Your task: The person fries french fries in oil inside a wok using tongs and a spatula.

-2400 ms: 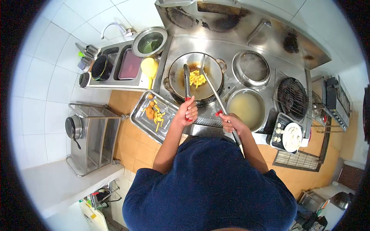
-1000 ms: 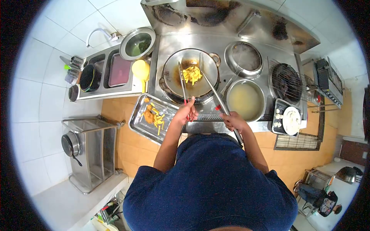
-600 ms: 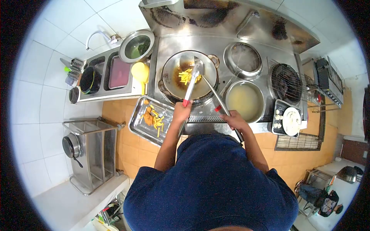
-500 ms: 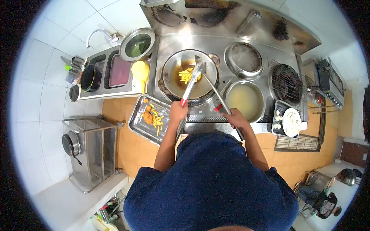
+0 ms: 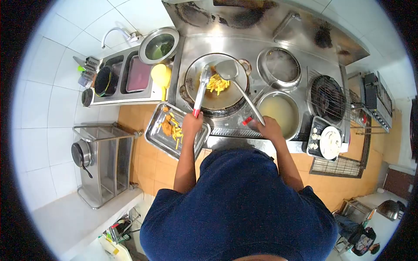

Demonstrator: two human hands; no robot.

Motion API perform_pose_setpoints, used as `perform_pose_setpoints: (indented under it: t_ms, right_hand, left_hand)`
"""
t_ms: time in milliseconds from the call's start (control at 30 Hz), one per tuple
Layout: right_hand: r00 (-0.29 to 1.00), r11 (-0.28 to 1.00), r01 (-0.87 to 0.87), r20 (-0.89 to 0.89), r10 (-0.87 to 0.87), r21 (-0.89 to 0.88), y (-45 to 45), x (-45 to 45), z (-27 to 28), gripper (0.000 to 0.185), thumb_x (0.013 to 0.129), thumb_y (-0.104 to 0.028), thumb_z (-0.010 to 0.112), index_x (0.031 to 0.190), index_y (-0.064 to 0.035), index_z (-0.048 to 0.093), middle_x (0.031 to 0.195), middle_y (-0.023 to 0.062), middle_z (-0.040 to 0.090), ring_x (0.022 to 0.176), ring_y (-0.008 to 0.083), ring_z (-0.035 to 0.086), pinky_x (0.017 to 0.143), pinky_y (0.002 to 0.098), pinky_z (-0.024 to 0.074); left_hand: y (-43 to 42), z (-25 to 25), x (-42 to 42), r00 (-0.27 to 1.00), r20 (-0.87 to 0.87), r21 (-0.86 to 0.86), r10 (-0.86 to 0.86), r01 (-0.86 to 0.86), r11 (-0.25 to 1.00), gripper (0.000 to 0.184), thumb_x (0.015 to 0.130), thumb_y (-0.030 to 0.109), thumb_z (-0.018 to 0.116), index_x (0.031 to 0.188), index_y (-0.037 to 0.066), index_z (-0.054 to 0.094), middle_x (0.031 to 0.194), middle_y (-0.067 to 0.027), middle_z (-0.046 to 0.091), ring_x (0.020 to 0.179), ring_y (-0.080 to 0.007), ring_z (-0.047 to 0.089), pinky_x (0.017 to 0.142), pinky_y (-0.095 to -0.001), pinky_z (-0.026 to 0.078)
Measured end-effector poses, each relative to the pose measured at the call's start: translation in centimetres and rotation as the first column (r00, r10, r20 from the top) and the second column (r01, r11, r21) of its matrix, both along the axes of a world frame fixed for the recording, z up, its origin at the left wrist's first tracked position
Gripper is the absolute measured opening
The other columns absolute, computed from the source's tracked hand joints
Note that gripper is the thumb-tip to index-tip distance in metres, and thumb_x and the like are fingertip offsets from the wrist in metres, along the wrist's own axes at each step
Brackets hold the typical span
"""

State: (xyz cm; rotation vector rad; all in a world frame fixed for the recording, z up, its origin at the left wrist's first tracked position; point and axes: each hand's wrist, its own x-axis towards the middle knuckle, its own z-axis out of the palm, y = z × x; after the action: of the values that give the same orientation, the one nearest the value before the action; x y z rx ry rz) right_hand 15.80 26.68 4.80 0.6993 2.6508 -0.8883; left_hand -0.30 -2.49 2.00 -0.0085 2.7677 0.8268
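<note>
My left hand [image 5: 192, 126] is closed round the red-ended handle of metal tongs [image 5: 201, 93], whose tips reach into the left side of a wok [image 5: 191, 82]. The long handle of a metal ladle [image 5: 227, 70] is gripped in my right hand [image 5: 271, 129]. Its round head hangs over the wok's far side. Between the two tools lies a pile of yellow fries [image 5: 218, 85] in the wok. Below my left hand's side, a metal tray [image 5: 162, 144] holds several fries and a browned fried piece [image 5: 167, 127].
Right of the wok stand a pot of cloudy yellowish liquid [image 5: 278, 113] and a steaming round pot [image 5: 281, 65]. Further right are a wire grate [image 5: 326, 98] and a plate [image 5: 331, 142] on a tray. A yellow scoop [image 5: 161, 76] rests beside the sink [image 5: 138, 75]. Another person [image 5: 363, 239] is at lower right.
The tongs have shifted left, apart from the ladle. The ladle's head has turned so its round face shows, and the fries lie more exposed between the tools.
</note>
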Motion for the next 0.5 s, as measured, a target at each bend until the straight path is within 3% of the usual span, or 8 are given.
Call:
perform_pose_setpoints:
  t_ms: [133,233,333,367,433,500]
  right_hand:
    - [0.999,0.998,0.030,-0.028,-0.028,0.048,0.4,0.4,0.0,0.047,0.091,-0.047,0.057,0.093,-0.0008,0.060,0.093,0.0260,0.066,0.091,0.0445,0.064,0.081,0.0523,0.0498]
    - [0.998,0.999,0.035,-0.053,-0.036,-0.022,0.4,0.5,-0.2,0.040,0.092,-0.039,0.059,0.097,-0.0001,0.058,0.093,0.0257,0.066,0.089,0.0435,0.064,0.081,0.0511,0.0504]
    - [0.983,0.954,0.079,-0.136,-0.123,-0.290,0.6,0.8,-2.2,0.033,0.090,-0.030,0.064,0.089,0.0011,0.055,0.071,0.0171,0.060,0.075,0.0300,0.066,0.068,0.0438,0.0502]
    - [0.981,0.913,0.128,-0.089,-0.175,-0.388,0.6,0.9,-2.3,0.032,0.089,-0.028,0.066,0.089,0.0008,0.054,0.070,0.0156,0.058,0.073,0.0277,0.064,0.066,0.0426,0.0493]
    - [0.964,0.795,0.230,0.021,-0.264,-0.561,0.1,0.7,-0.4,0.029,0.087,-0.025,0.068,0.089,0.0001,0.052,0.068,0.0126,0.053,0.069,0.0230,0.060,0.063,0.0403,0.0474]
    - [0.963,0.935,0.057,-0.226,-0.143,-0.350,0.5,0.8,-1.3,0.030,0.087,-0.025,0.068,0.088,-0.0002,0.052,0.069,0.0124,0.053,0.066,0.0235,0.057,0.062,0.0402,0.0457]
  left_hand:
    - [-0.8,-1.9,-0.1,0.983,0.181,0.296,-0.027,-0.028,0.955,0.059,0.085,0.051,0.068,0.058,0.000,0.060,0.054,-0.0167,0.060,0.050,-0.0286,0.064,0.049,-0.0417,0.047]
    - [-0.6,-1.4,0.3,0.932,0.363,0.373,-0.005,-0.140,0.917,0.065,0.084,0.063,0.065,0.058,0.004,0.057,0.051,-0.0072,0.054,0.042,-0.0162,0.054,0.042,-0.0332,0.042]
    - [-0.3,-1.9,0.6,0.871,0.490,0.463,0.044,-0.303,0.833,0.069,0.084,0.071,0.058,0.065,0.006,0.058,0.051,-0.0021,0.050,0.042,-0.0133,0.051,0.041,-0.0283,0.039]
    - [-0.9,-3.9,0.6,0.849,0.528,0.508,0.000,-0.316,0.801,0.073,0.084,0.078,0.050,0.077,0.006,0.056,0.054,0.0003,0.046,0.041,-0.0121,0.046,0.040,-0.0263,0.036]
    - [-0.5,-2.3,1.2,0.780,0.623,0.602,-0.058,-0.431,0.673,0.074,0.085,0.080,0.045,0.082,0.006,0.055,0.056,0.0012,0.045,0.041,-0.0108,0.044,0.039,-0.0258,0.035]
    - [-0.1,-1.4,1.6,0.741,0.663,0.642,-0.104,-0.491,0.588,0.075,0.086,0.081,0.040,0.087,0.007,0.054,0.057,0.0017,0.044,0.041,-0.0101,0.042,0.039,-0.0255,0.033]
